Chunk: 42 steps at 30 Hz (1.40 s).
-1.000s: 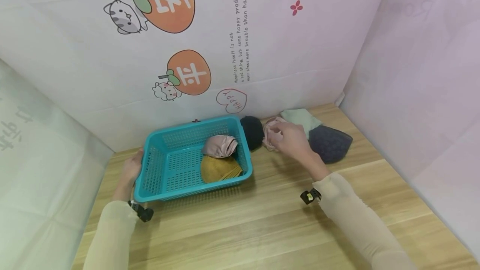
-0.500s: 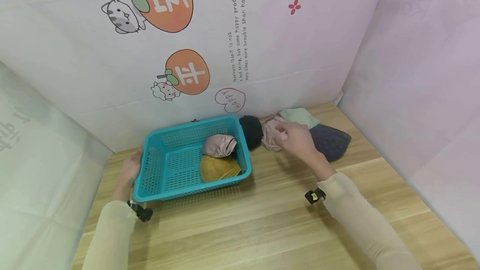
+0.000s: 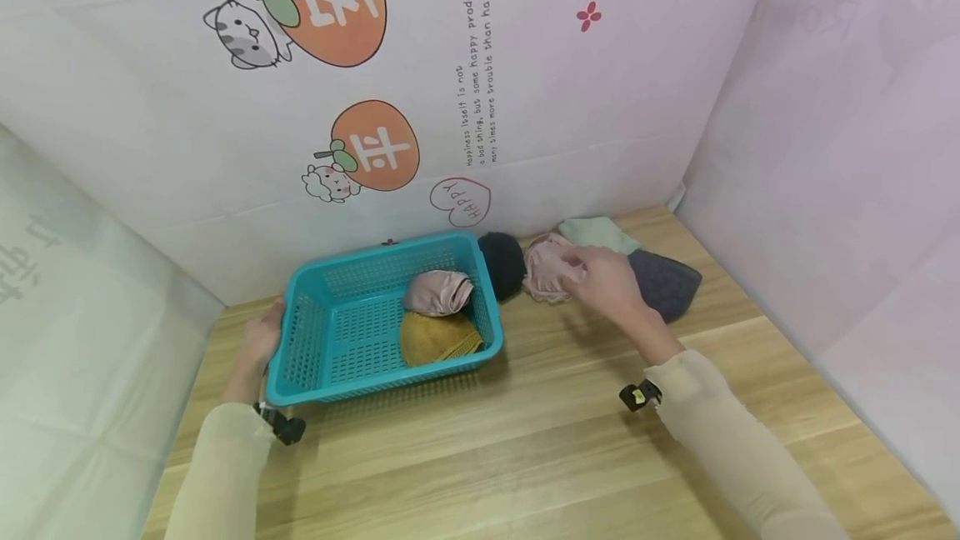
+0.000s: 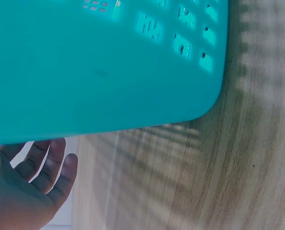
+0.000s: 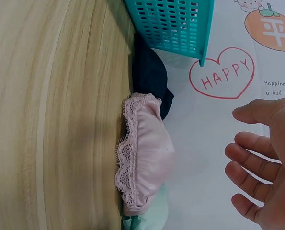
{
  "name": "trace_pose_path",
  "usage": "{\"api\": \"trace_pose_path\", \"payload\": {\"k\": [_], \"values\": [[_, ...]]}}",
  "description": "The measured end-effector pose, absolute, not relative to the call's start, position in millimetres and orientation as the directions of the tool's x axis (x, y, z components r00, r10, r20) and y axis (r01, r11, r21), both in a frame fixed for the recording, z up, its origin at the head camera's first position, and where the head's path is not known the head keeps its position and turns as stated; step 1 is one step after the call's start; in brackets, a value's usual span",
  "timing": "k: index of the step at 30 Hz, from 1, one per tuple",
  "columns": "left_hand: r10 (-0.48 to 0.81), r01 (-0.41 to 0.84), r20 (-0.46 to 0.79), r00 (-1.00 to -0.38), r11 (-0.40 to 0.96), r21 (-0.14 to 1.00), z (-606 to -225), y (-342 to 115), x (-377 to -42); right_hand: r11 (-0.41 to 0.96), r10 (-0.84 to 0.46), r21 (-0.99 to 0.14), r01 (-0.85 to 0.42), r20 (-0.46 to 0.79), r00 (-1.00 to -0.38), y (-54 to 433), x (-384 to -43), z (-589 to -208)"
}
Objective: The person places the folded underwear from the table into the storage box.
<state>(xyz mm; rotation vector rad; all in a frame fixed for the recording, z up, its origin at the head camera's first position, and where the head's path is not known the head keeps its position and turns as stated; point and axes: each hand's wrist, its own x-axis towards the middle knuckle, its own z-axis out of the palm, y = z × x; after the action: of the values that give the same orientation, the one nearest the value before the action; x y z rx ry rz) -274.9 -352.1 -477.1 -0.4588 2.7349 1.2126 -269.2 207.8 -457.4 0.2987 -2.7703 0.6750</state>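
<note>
A teal perforated basket point(image 3: 352, 392) has my left hand point(image 3: 260, 340) at its left end, fingertips at the rim. The left wrist view shows the fingers point(image 4: 51, 167) loosely bent beside the basket wall, the thumb hidden. In the basket lie a folded pink satin bra point(image 3: 437, 292) and a mustard-yellow folded piece point(image 3: 435, 338). My right hand point(image 3: 607, 282) hovers with spread, relaxed fingers and holds nothing, just right of a folded pink bra with lace edging point(image 5: 149, 148). That bra lies at the back of the table, beside a black folded piece point(image 3: 501, 263).
A mint-green piece point(image 3: 597, 232) and a dark blue-grey cup-shaped piece point(image 3: 663, 283) lie at the back right. A white printed sheet point(image 3: 570, 123) walls off the back, and more white sheets stand at both sides. The wooden table point(image 3: 480, 465) extends toward me.
My right hand has drawn slightly right, off the pink lace bra, showing more of it. Left hand and basket stay put.
</note>
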Motion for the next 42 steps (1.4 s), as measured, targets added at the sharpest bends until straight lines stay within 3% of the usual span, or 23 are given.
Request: {"api": "trace_pose_path", "payload": {"k": [18, 42], "values": [[-0.213, -0.310, -0.225, -0.951, 0.636, 0.707, -478.9, -354.1, -274.1, 0.865, -0.105, -0.444, -0.234, 0.295, -0.950, 221.8, -261.8, -458.2], [-0.225, -0.321, -0.229, -0.947, 0.632, 0.706, -476.9, -352.4, -274.6, 0.898, -0.081, -0.392, -0.198, 0.296, -0.952, 252.5, -257.4, -462.7]]}}
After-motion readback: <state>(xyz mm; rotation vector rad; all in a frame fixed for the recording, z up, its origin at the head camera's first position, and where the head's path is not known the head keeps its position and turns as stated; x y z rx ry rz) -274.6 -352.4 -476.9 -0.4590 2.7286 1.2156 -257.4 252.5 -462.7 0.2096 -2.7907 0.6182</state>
